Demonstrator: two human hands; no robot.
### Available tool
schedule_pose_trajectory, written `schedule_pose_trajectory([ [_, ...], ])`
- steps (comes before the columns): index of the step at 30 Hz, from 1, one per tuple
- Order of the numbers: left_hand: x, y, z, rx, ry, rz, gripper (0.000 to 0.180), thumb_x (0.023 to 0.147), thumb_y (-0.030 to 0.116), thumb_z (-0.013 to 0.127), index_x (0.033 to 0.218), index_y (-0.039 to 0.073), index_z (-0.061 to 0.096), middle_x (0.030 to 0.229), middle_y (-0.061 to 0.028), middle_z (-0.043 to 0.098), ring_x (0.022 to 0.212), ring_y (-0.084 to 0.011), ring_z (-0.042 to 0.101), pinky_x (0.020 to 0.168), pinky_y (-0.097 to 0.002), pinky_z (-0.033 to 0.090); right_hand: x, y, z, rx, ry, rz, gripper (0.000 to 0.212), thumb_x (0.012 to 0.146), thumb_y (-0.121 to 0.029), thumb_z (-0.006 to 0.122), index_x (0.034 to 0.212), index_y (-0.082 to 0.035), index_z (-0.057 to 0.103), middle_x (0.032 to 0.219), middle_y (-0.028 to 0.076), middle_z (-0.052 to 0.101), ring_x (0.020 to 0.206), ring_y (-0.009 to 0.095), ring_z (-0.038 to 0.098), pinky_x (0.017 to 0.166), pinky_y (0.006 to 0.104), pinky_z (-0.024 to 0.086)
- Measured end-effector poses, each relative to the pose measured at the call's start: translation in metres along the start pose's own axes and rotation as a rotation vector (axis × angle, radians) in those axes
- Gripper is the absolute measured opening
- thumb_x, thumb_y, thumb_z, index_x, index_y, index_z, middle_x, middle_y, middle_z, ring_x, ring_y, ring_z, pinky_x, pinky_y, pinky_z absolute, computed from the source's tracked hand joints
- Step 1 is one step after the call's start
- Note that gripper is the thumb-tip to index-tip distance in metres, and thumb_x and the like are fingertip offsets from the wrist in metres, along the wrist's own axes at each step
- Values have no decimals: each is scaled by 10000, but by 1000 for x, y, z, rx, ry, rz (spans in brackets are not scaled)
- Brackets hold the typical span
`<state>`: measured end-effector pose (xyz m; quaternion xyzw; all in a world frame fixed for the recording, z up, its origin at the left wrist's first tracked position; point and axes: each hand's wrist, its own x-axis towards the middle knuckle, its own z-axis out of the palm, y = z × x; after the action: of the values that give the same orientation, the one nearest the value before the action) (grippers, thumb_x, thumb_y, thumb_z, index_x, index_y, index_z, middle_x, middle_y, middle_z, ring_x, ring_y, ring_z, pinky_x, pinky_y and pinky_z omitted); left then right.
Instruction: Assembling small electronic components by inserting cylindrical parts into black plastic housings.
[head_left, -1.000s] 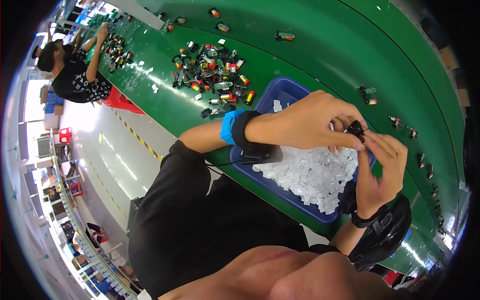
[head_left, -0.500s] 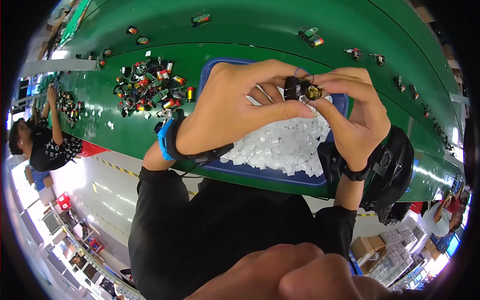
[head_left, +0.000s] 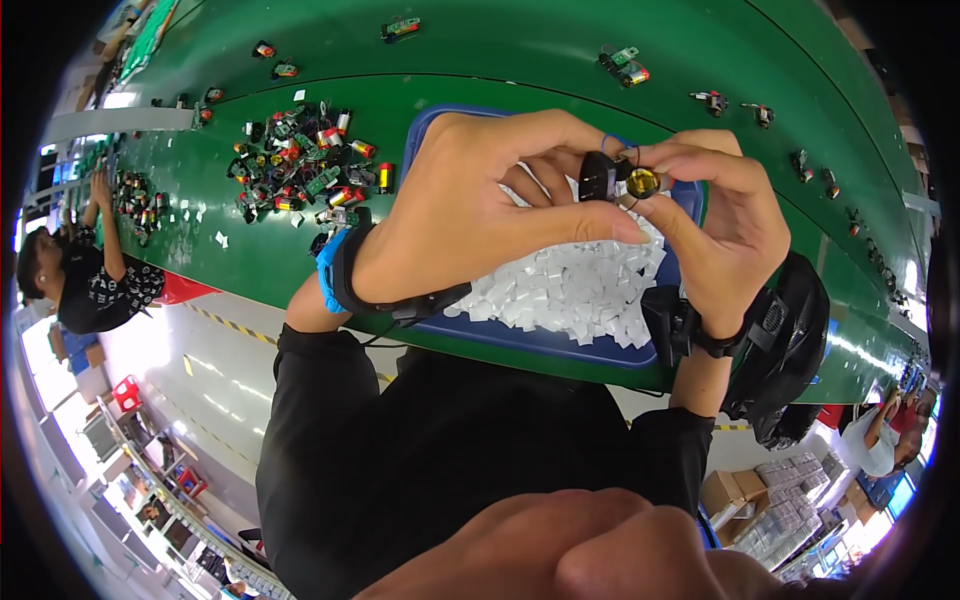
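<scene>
My left hand (head_left: pixel 480 215) and my right hand (head_left: pixel 725 225) meet above a blue tray (head_left: pixel 560 340), each pinching part of a small assembly. The left fingers grip a small black part (head_left: pixel 598 178). The right fingers grip a round brass-coloured piece (head_left: pixel 642 182) joined to it by thin wires. The tray under my hands holds a heap of small white pieces (head_left: pixel 570 285). A blue band and a black strap sit on my left wrist, and a black strap on my right wrist.
A pile of small components (head_left: pixel 300 160) with red, green and black parts lies left of the tray on the green conveyor belt (head_left: pixel 500 60). Single assemblies (head_left: pixel 625 65) are spaced along the belt. Another person (head_left: pixel 85 270) works at far left. A black fan (head_left: pixel 790 340) hangs at my right.
My hands have shifted slightly with the small assembly still held between them over the tray; the view has tilted, bringing the pile and tray nearer the centre.
</scene>
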<state>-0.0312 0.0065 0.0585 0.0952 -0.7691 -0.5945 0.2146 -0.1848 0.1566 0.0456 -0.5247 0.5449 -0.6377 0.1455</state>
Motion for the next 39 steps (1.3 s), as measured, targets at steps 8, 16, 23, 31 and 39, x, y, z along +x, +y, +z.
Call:
schedule_pose_trajectory([
  [8,4,-2,-2,98,-78,45,416,781,45,836,1148,-49,664,957,-104,750,779,-125,727,655,-224,580,3,-12,10,-696,39,-449,351,648,149,785,950,4,681,913,109,758,925,254,640,841,420,556],
  [16,8,-11,9,-213,-10,-13,355,871,93,766,1171,-48,637,1068,-142,714,838,-180,727,683,-285,612,6,-24,10,-850,38,-442,372,677,94,821,1007,5,672,945,91,734,874,214,644,777,340,538],
  [23,13,-27,10,-566,-8,99,317,917,-44,660,1217,-86,567,1215,-204,649,923,-248,716,716,-323,633,-6,-25,4,-290,145,100,319,769,32,814,1047,36,657,905,82,680,774,111,626,685,236,499],
  [31,14,-34,10,-228,6,298,355,885,-40,706,1217,-82,588,1179,-198,672,915,-245,723,707,-309,630,-4,-27,12,-217,156,137,250,824,30,775,1044,58,660,917,73,663,680,81,599,607,211,474],
  [39,15,-25,10,130,112,479,375,798,5,796,1145,-58,670,1080,-141,732,819,-192,730,687,-271,600,-10,-18,17,25,192,214,173,867,37,729,1024,74,665,912,86,659,649,76,576,555,211,440],
])
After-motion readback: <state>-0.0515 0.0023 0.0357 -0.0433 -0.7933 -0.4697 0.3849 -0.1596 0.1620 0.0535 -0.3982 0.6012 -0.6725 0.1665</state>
